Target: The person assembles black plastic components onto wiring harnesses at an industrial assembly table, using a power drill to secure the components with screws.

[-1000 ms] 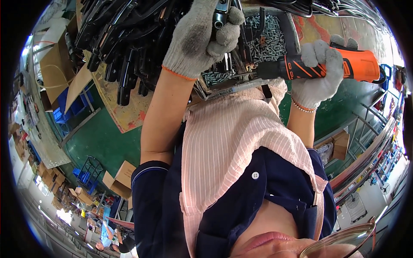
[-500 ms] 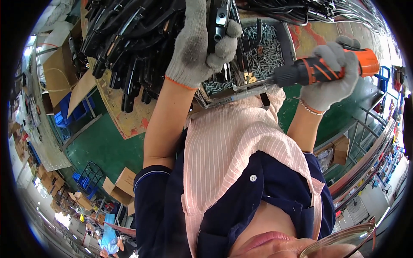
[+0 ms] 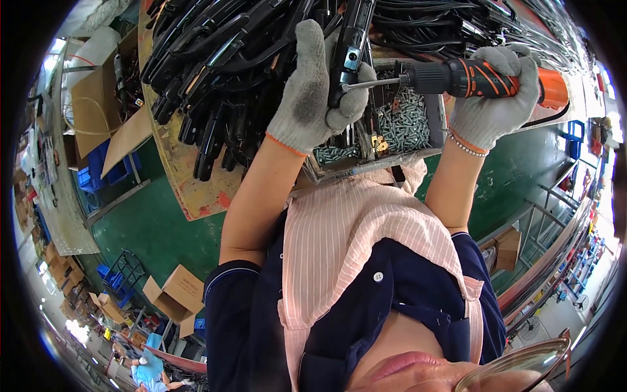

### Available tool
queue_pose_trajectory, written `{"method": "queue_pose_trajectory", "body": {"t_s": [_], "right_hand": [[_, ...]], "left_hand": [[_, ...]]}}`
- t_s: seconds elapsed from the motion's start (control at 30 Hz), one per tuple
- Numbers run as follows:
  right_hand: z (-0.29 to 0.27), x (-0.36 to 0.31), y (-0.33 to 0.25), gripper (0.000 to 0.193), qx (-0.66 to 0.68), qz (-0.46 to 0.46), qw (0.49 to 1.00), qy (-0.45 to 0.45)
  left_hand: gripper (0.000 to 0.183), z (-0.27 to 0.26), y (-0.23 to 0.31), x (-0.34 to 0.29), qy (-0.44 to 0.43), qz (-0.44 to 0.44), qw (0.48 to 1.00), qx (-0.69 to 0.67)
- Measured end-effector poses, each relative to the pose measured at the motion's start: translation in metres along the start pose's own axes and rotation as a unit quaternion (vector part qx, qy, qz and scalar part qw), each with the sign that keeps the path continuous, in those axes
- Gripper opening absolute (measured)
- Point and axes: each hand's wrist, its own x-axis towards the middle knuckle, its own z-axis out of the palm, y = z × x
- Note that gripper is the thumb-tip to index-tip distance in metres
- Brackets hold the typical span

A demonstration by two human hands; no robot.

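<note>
Part: black, elongated, tilted; in the left hand, between pile and tray.
Left hand: gloved, fingers closed around the part's lower end, thumb extended.
Bit: tip at the part's lower end; contact cannot be confirmed.
Driver: orange and black, roughly level.
Right hand: gloved, gripping the driver.
Tray: contains screws, brass pieces.
Pile: black parts, left on table.
Cables: beyond tray.

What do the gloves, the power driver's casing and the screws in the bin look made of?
Gloves: matte knitted fabric, judging by their ribbed texture. Driver casing: probably plastic, given its smooth orange-and-black shell. Screws: likely metal, perhaps plated, given their silvery glint.
</note>
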Motion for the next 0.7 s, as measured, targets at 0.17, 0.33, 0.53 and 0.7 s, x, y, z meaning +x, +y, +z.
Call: {"method": "queue_pose_trajectory", "body": {"t_s": [0.17, 0.33, 0.53, 0.7], "right_hand": [[0.003, -0.003, 0.004, 0.004, -0.026, -0.022, 0.999, -0.014], [0.018, -0.011, -0.006, 0.003, -0.032, -0.043, 0.998, -0.043], [0.054, -0.042, -0.009, 0.01, -0.273, -0.094, 0.931, -0.224], [0.065, -0.06, 0.002, 0.034, -0.437, -0.212, 0.864, -0.135]], "left_hand": [[0.081, -0.006, 0.001, 0.002, -0.028, -0.004, 1.0, 0.01], [0.08, 0.0, 0.004, 0.001, -0.029, -0.004, 1.0, 0.008], [0.078, 0.007, -0.002, 0.0, 0.032, 0.02, 0.998, 0.055], [0.079, 0.005, -0.009, 0.001, 0.057, -0.009, 0.997, 0.059]]}}
